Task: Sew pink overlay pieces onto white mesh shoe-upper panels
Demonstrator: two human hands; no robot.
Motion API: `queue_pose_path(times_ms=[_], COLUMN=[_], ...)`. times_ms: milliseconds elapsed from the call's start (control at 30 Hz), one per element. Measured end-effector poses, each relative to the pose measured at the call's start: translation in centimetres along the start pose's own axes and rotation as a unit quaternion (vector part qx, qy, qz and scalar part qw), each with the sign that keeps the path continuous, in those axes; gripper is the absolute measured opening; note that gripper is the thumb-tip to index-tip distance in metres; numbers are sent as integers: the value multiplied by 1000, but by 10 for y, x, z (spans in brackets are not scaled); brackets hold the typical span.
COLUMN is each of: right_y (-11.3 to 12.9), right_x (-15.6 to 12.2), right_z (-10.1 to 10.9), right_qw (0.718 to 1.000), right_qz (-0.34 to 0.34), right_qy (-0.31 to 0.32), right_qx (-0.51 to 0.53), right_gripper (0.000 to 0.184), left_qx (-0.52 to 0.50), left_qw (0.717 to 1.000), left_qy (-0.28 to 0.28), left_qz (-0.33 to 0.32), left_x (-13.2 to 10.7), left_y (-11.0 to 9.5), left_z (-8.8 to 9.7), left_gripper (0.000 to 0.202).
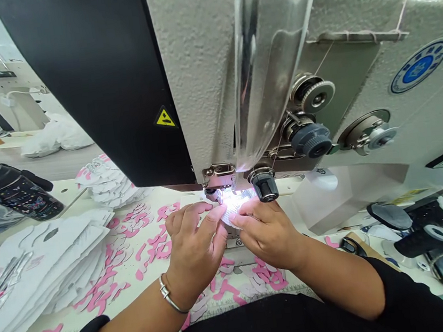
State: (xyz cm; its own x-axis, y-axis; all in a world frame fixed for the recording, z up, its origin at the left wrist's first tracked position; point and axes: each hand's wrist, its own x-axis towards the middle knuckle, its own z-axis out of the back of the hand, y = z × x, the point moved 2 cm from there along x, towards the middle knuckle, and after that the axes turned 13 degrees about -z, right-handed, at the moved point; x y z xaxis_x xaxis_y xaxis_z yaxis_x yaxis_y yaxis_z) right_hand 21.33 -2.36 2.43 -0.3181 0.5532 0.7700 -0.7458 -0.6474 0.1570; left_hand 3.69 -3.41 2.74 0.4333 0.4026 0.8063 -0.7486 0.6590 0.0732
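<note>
Pinching: my left hand [193,247] and right hand [268,233], fingertips on the edges of a shiny patch [234,205], center frame, below the presser foot [212,194].
Handling: probably thin, light and soft; best held by its edges.

shiny white fabric patch [230,209] | flat at presser foot [212,194] | (glare hides detail)

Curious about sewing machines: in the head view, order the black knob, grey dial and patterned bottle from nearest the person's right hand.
From the right hand:
1. Ribbed black knob, just above
2. Round grey dial, upper right
3. Black patterned bottle, far left
</note>
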Motion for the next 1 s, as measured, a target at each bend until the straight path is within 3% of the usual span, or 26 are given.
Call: queue_pose_path(times_ms=[167, 400, 633, 1000], right_y=[-8, -12, -12, -9], right_x=[1, -6, -7, -6], right_z=[-3, -15, -16, -13], right_qw=[1000, 998, 997, 998], right_qz=[4, -6, -12, -9], right_qy=[26, -16, -17, -19], right_qx=[11, 63, 71, 65], right_gripper=[37, 47, 48, 45], left_qx=[-64, -147, -174, -170], left_qw=[998, 988, 983, 984], left_qy=[-8, -36, -44, -48], left_qz=[-4, 4, 26, 8], left_x=[-1, -7, -8, -8], left_y=[2, 6, 10, 11], left_z=[-3, -8, -10, -11], left_gripper=[37, 41, 36, 38])
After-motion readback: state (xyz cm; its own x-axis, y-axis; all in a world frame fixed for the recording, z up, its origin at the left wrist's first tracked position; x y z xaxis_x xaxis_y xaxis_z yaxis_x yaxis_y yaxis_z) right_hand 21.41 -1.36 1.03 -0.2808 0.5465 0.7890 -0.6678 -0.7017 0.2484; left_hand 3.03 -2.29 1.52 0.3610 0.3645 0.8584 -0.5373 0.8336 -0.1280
